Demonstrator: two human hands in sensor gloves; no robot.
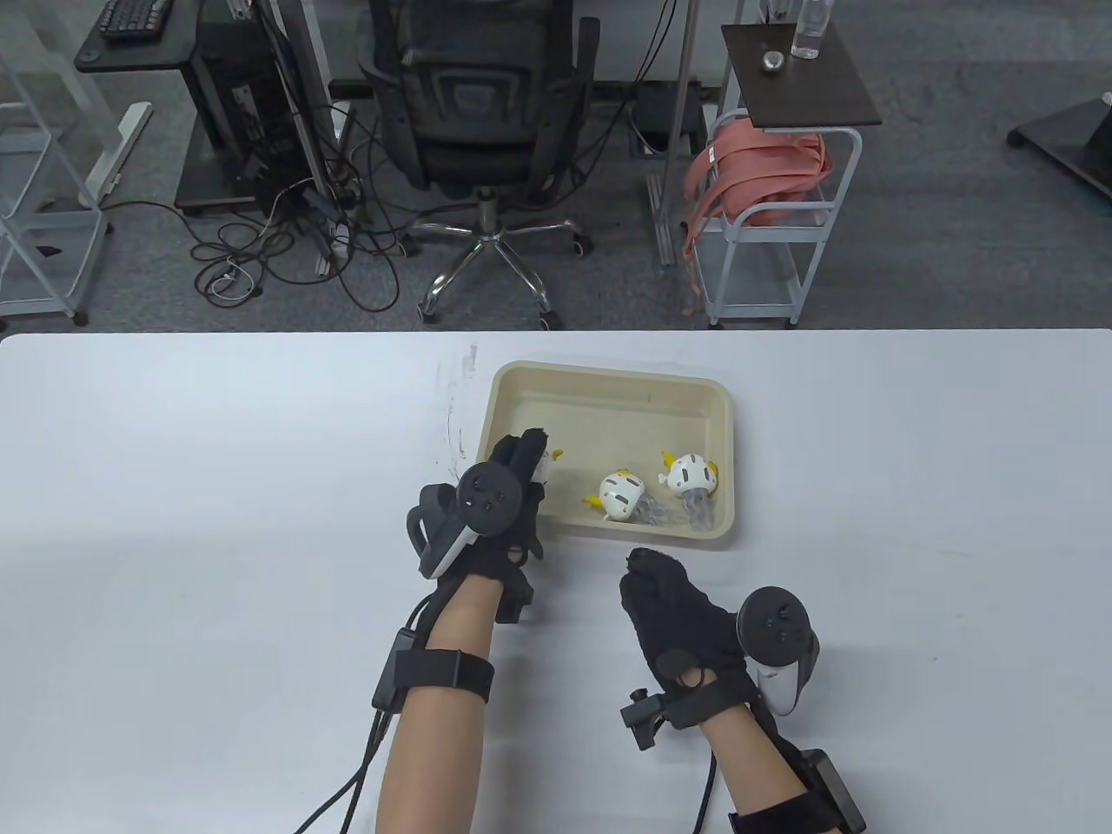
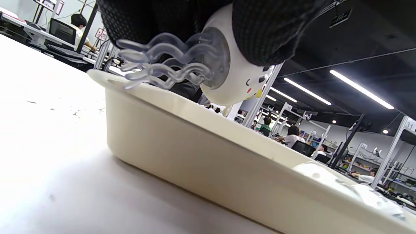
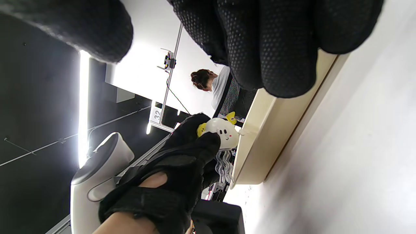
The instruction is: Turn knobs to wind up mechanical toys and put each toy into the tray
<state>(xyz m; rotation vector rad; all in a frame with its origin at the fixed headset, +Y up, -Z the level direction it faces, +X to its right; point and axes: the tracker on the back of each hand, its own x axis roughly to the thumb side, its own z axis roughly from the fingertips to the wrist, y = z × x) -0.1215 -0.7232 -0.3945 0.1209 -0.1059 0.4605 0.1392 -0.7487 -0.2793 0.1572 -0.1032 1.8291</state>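
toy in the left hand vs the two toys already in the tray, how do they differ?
Place: the held jellyfish toy hangs above the tray's left rim; the two jellyfish toys lie on the tray floor near its front wall.
Contact: the left hand grips the held one with curled fingers; nothing touches the other two.
Shared: white domed bodies, yellow bits, clear wavy tentacles.

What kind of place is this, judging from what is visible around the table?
Probably a shared lab or data-collection workroom. Beyond the white table stand a black mesh office chair and a desk base with tangled black cables. The left wrist view shows rows of metal-framed workstations with seated people under strip lights.
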